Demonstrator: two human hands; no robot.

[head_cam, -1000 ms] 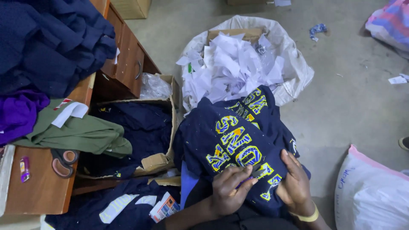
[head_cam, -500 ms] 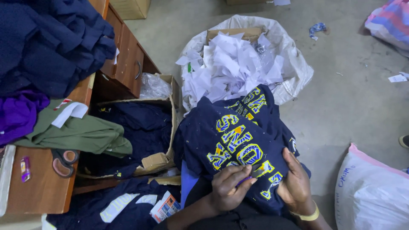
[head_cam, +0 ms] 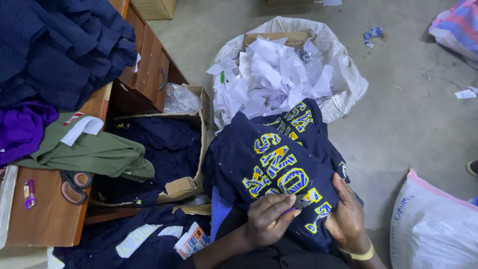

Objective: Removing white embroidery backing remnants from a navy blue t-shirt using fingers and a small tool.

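Note:
A navy garment (head_cam: pixel 279 154) with large yellow and blue letters lies draped over my lap. My left hand (head_cam: pixel 269 219) rests on it near the letters, its fingers pinched around a small purple tool that is mostly hidden. My right hand (head_cam: pixel 346 216), with a yellow band at the wrist, grips the garment's lower right edge and holds the cloth taut.
A white sack (head_cam: pixel 343 74) full of paper scraps stands ahead. A cardboard box (head_cam: pixel 186 187) of navy clothes sits at left beside a wooden desk (head_cam: pixel 40 219) bearing scissors (head_cam: pixel 74 185), folded clothes and a purple lighter. Another white sack (head_cam: pixel 433 229) lies at lower right.
Both hands have stayed on the garment with only small finger movements; the cloth has shifted slightly.

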